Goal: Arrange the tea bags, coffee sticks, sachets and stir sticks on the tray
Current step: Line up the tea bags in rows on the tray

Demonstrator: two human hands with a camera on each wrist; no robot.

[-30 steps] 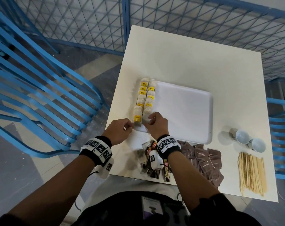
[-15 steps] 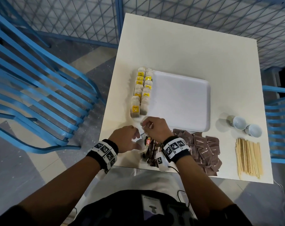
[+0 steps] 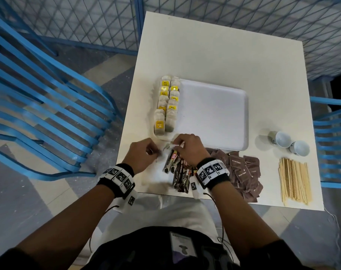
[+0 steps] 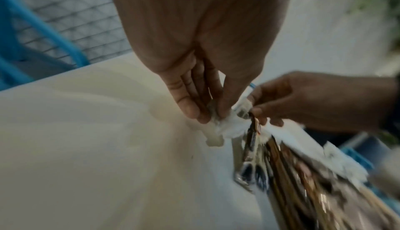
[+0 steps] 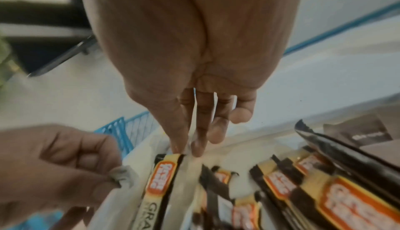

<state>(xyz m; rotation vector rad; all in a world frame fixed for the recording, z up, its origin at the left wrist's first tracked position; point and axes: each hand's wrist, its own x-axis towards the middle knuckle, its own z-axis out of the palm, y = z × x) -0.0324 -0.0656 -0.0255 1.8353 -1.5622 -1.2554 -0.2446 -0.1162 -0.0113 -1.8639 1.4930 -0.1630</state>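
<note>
A white tray (image 3: 212, 114) lies mid-table with two rows of tea bags (image 3: 166, 106) along its left edge. Just in front of its near-left corner, my left hand (image 3: 155, 152) pinches a crumpled white tea bag (image 4: 216, 122) between thumb and fingers. Beside it, my right hand (image 3: 177, 145) pinches another white tea bag (image 5: 190, 158) that lies on top of the coffee sticks (image 3: 180, 170). The two hands almost touch. Brown sachets (image 3: 242, 172) lie to the right of the coffee sticks. The wooden stir sticks (image 3: 294, 182) are at the near right.
Two small white cups (image 3: 281, 139) lie on their sides right of the tray. Blue slatted chairs (image 3: 48, 106) stand on both sides of the table, with a mesh fence behind it. The coffee sticks reach the table's near edge (image 3: 165, 192).
Both hands have drawn back from the near end of the tea bag rows to the pile in front of the tray. Each now pinches a white tea bag there.
</note>
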